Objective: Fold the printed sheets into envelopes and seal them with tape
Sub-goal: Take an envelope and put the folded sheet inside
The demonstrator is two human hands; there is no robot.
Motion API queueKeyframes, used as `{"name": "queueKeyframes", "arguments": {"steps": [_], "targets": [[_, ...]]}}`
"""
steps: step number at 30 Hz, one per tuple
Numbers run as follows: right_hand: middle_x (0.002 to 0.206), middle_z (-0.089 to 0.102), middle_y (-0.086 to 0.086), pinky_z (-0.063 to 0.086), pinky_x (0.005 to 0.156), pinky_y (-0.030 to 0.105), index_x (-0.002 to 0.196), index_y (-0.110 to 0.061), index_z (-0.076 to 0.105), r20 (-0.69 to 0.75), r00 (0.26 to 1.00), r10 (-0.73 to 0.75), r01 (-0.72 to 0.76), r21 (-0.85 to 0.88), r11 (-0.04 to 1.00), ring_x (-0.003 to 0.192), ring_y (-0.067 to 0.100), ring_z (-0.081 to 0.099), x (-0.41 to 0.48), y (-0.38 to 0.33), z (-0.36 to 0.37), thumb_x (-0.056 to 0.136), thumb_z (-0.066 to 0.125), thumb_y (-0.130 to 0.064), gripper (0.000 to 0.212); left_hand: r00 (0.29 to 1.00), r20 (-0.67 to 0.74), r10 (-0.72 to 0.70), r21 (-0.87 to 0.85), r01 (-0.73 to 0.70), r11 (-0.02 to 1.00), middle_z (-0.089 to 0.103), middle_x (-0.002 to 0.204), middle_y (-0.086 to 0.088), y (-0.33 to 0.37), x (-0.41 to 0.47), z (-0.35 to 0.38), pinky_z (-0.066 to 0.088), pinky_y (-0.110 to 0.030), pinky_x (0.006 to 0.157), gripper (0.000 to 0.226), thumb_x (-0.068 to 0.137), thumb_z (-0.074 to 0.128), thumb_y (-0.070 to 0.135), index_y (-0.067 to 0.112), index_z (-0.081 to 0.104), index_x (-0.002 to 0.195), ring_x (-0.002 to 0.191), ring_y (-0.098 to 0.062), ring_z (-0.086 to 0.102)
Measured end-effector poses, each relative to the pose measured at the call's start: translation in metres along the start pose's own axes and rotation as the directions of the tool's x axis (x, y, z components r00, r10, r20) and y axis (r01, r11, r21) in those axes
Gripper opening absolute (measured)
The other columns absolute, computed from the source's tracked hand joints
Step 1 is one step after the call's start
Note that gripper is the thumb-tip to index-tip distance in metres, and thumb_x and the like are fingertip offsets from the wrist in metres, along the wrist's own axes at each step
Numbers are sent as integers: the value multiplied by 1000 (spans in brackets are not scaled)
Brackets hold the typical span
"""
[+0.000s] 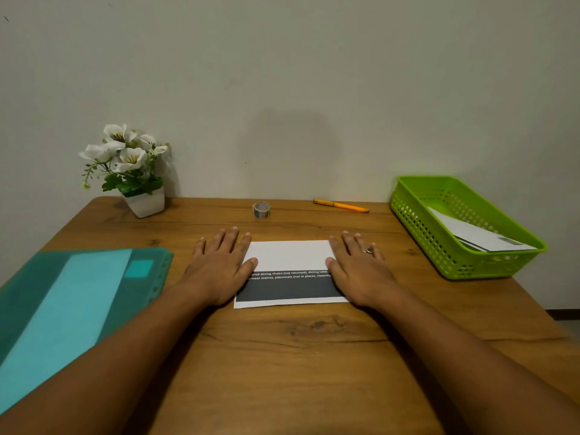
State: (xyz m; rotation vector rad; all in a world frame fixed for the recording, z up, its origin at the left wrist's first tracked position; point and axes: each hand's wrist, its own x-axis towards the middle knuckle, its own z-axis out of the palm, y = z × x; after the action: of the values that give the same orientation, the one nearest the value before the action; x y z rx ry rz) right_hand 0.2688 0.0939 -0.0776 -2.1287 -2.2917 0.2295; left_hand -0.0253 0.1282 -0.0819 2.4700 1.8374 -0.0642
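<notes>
palms flat, grip apart: left hand (pixel 219 266), right hand (pixel 357 266) press folded sheet (pixel 287 255); side edges, print ends hidden.

Both forearms (pixel 470 356) are bare all the way to the bottom edge of the view. The right hand (pixel 357 271) wears a single ring (pixel 368 250), a silvery band with a small dark top, on one of its outer fingers (pixel 357 243). The left hand (pixel 219 268) is bare. The nails are short and pale.
</notes>
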Motion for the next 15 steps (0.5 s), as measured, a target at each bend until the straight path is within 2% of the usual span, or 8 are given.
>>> {"name": "queueKeyframes", "arguments": {"steps": [3,5,8,10,12,15], "targets": [[174,-1,7,1,128,53,167,-26,5,12,1000,11,-11,6,1000,160,28,-4,-1,7,-3,110,15,-51,63,1000,26,-3,29,2,1000,-3,172,-4,1,0,-6,6,-55,126,74,100,10,68,30,-2,163,158,-27,-2],[174,-2,8,1,128,53,167,-25,5,23,1000,11,-11,18,1000,160,29,-4,0,6,-4,109,16,-53,65,998,57,3,58,-6,998,6,171,-6,5,2,-18,13,-56,124,81,96,17,75,29,6,163,156,-30,8],[174,-3,7,3,128,53,167,-26,5,69,998,11,-13,26,1000,160,29,-2,0,6,-11,102,21,-72,81,994,110,15,58,-22,998,27,163,-7,10,6,-37,32,-54,116,89,86,34,85,31,23,157,146,-31,30],[174,0,6,6,127,53,166,-27,8,107,994,11,-15,33,999,160,30,2,-1,6,-21,92,29,-85,97,989,146,27,27,-31,999,35,156,-5,9,8,-45,41,-49,110,92,80,45,88,33,31,152,139,-29,38],[174,8,6,13,125,52,165,-27,16,138,990,-5,0,35,999,159,30,10,-2,6,-30,87,40,-87,102,983,182,38,-9,-37,999,37,152,-5,8,9,-50,43,-46,108,92,75,55,87,32,36,147,136,-29,40],[166,33,4,31,118,49,157,-27,33,138,989,-53,51,24,998,149,32,31,-6,6,-41,83,56,-84,96,975,215,48,-49,-38,998,37,150,-4,11,7,-55,42,-44,108,93,69,67,83,30,40,141,134,-27,40]]}}
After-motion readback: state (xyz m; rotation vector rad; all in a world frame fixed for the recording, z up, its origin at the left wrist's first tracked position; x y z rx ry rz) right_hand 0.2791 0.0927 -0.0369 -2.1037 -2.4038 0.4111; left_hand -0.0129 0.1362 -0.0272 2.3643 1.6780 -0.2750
